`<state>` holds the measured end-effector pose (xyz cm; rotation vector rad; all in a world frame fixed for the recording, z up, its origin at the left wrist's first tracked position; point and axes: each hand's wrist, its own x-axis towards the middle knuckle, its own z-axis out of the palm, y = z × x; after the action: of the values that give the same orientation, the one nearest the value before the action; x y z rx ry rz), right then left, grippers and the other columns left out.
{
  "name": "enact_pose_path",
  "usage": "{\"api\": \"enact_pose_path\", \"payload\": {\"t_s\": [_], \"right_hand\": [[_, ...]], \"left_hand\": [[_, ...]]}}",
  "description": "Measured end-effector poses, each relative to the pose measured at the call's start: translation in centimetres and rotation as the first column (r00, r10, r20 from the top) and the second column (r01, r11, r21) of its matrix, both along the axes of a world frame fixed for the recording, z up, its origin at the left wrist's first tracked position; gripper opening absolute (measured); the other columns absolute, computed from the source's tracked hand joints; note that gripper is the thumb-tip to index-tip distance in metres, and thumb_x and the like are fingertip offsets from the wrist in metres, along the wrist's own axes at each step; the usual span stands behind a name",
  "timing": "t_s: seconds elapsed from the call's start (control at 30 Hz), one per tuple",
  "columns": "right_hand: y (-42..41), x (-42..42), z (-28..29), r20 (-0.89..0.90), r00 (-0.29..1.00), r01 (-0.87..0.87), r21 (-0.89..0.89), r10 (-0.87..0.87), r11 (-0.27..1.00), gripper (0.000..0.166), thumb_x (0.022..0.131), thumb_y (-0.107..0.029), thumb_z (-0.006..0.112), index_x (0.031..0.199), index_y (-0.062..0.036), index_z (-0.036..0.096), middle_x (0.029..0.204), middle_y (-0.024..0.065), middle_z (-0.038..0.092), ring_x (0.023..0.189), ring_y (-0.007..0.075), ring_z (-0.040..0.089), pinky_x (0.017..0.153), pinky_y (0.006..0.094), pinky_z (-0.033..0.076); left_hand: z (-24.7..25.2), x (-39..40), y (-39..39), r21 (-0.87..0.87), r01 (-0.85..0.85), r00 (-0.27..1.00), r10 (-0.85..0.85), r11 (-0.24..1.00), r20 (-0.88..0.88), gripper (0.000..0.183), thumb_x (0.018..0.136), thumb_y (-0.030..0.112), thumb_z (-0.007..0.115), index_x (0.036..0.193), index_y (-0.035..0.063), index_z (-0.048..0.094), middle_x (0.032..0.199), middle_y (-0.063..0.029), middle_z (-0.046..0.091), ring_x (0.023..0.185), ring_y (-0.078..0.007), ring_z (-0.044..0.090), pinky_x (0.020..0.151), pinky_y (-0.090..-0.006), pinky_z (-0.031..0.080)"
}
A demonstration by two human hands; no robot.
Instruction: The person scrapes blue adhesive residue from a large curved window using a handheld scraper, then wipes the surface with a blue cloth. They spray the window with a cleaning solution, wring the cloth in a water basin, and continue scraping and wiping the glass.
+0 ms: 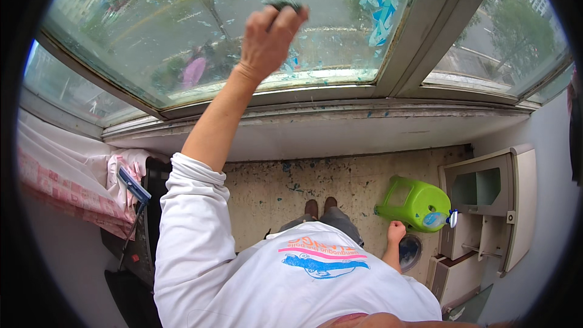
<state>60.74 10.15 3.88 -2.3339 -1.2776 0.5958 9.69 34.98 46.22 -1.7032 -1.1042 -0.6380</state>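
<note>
My left hand (274, 32) is raised to the large window pane (182, 18), its fingers closed on a dark scouring pad (286, 5) against the glass. The pad is blurred and partly hidden by the fingers. Blue film scraps (382, 9) cling to the pane's right side, with smaller bits and smears around my left hand. My right hand (396, 231) hangs low at my side with curled fingers, just beside a green plastic stool (401, 200); nothing shows in it. On the stool lies a clear spray bottle (435, 220) with a blue and white trigger head.
A metal window frame (405, 54) and sill (319, 111) run across in front of me. Blue-green flakes litter the floor (264, 191). A blue-headed squeegee (134, 185) leans at the left by pink and white cloth (86, 182). At the right stands a cabinet (496, 187).
</note>
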Motion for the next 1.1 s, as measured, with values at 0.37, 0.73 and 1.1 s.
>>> {"api": "enact_pose_path", "payload": {"t_s": [0.37,0.73,1.1], "right_hand": [[0.1,0.1,-5.3,-0.102,0.992,0.082,0.034,-0.078,0.996,0.013,0.077,-0.009,0.060,0.079,0.0010,0.068,0.058,0.0092,0.061,0.050,0.0173,0.060,0.052,0.0312,0.048],[-0.5,-10.1,-4.3,-0.194,0.960,0.225,0.098,-0.203,0.969,0.012,0.076,-0.005,0.057,0.073,0.0003,0.067,0.059,0.0064,0.060,0.051,0.0155,0.059,0.050,0.0288,0.047],[-15.9,-25.5,-8.3,-0.285,0.884,0.420,0.133,-0.371,0.898,0.013,0.076,-0.001,0.054,0.072,-0.0010,0.066,0.059,0.0063,0.060,0.050,0.0141,0.057,0.046,0.0269,0.045]], "left_hand": [[3.4,-2.9,-1.1,0.284,-0.021,0.984,0.070,0.959,-0.164,0.031,0.070,0.012,0.064,0.099,0.0231,0.068,0.102,0.0074,0.048,0.096,-0.0156,0.043,0.080,-0.0326,0.031],[-2.3,-5.7,-1.0,-0.016,0.191,0.953,-0.189,0.981,-0.237,0.037,0.075,0.017,0.063,0.112,0.0193,0.061,0.110,0.0084,0.047,0.108,-0.0136,0.041,0.090,-0.0318,0.030],[-8.0,-6.9,-2.0,-0.397,0.123,0.811,-0.322,0.910,-0.488,0.028,0.070,0.018,0.060,0.095,0.0084,0.068,0.109,-0.0025,0.051,0.115,-0.0238,0.039,0.102,-0.0373,0.028]]}}
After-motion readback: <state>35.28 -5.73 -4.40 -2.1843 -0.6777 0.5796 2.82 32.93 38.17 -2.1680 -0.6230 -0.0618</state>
